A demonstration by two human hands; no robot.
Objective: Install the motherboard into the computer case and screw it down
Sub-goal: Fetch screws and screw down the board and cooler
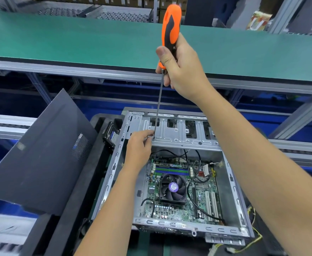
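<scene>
Here, head view:
Screwdriver (167, 52): held nearly upright, orange handle up, tip down at the case's drive bay.
Right hand (183, 71): fingers curled round the handle.
Left hand (139, 145): fingertips pinched at the shaft's tip.
Motherboard (182, 191): laid flat inside the open case (232, 182).

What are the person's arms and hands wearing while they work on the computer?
Nothing that shows. The left hand and the right hand are bare, with no gloves, rings or tape. Both forearms are uncovered right to the picture's edge: no sleeves or cuffs, and no watch, bracelet or grounding strap at either wrist. The right thumbnail is cut short and plain.
</scene>
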